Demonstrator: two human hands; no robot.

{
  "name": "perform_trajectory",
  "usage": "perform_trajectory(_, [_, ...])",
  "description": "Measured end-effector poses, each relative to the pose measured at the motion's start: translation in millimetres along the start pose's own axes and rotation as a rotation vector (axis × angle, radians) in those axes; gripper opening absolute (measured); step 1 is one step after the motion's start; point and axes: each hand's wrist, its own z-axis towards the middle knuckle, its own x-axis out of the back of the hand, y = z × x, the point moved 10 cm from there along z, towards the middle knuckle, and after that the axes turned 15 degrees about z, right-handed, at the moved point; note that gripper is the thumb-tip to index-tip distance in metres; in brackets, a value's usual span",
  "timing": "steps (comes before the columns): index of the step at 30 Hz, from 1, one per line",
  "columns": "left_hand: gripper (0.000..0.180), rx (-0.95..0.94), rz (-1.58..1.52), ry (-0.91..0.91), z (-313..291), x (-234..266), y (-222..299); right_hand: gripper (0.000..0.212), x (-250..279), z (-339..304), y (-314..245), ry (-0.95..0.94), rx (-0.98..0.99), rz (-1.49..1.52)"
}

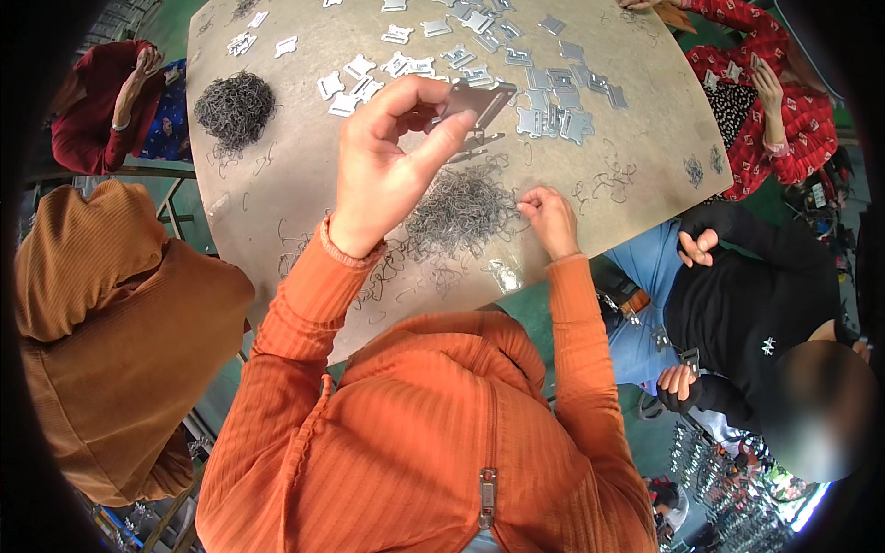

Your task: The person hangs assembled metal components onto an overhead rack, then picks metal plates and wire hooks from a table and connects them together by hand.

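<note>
- Metal plate (485, 98) is pinched by the left hand (383, 175), held above the table (304, 138).
- Plate is tilted, jutting rightward from the fingertips; long axis foreshortened, can't be told.
- Right hand (553, 223) is set at the right edge of the wire-hook pile (461, 214); whether a hook is gripped can't be told.
- Plate is held forward-left of the right hand, apart.
- Loose plates (574, 125) are scattered beyond.
</note>
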Motion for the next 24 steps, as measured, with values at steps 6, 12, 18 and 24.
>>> perform_trajectory(6, [0.012, 0.018, 0.055, 0.036, -3, 8, 0, 0.012, -8, 0, -4, 0.049, 0.083, -0.263])
perform_trajectory(12, [0.012, 0.024, 0.031, 0.047, -10, 9, -3, 0.009, -4, -9, -7, -0.32, -0.369, 0.835])
perform_trajectory(18, [0.012, -0.031, 0.176, 0.029, -15, 1, 8, 0.008, 57, -19, -156, -0.103, 0.053, 1.065])
perform_trajectory(24, [0.011, -0.16, 0.299, 0.035, -16, -9, 32, 0.007, 78, -33, -248, -0.023, 0.488, 0.934])
